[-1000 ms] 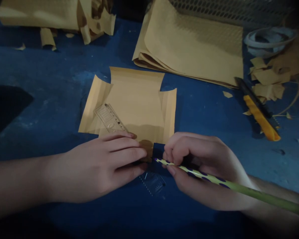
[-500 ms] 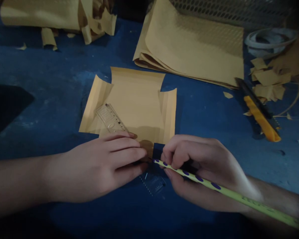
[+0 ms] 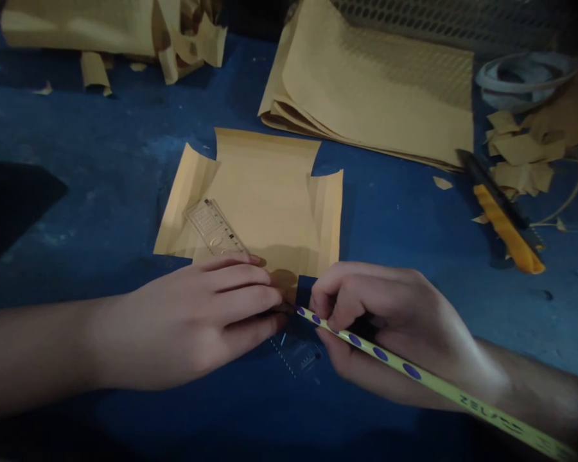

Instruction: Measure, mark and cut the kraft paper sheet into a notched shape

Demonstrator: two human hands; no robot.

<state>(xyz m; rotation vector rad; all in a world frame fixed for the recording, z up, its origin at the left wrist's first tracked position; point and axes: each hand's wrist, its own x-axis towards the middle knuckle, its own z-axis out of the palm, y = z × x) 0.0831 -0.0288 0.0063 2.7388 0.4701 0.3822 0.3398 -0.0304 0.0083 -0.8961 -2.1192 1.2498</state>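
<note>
A cut piece of brown paper point(image 3: 264, 199) with side flaps lies on the blue table. Across its lower left runs a clear plastic ruler point(image 3: 214, 224), which comes out again below my fingers. My left hand point(image 3: 197, 321) lies flat over the ruler and the paper's lower edge, its fingers stretched out. My right hand point(image 3: 385, 327) pinches a yellow-green pencil point(image 3: 395, 359) with purple dots. The pencil's tip meets the paper's lower edge beside my left fingertips.
Folded brown paper point(image 3: 376, 90) lies at the back, with more brown paper point(image 3: 81, 25) at the back left. A yellow and black cutter point(image 3: 505, 224), paper scraps point(image 3: 520, 144) and a white roll point(image 3: 525, 80) are on the right. Dark blue table point(image 3: 101, 160) shows around them.
The pencil has turned slightly in my right hand, so its dots have shifted and its lettering shows more clearly. My left hand has hardly moved.
</note>
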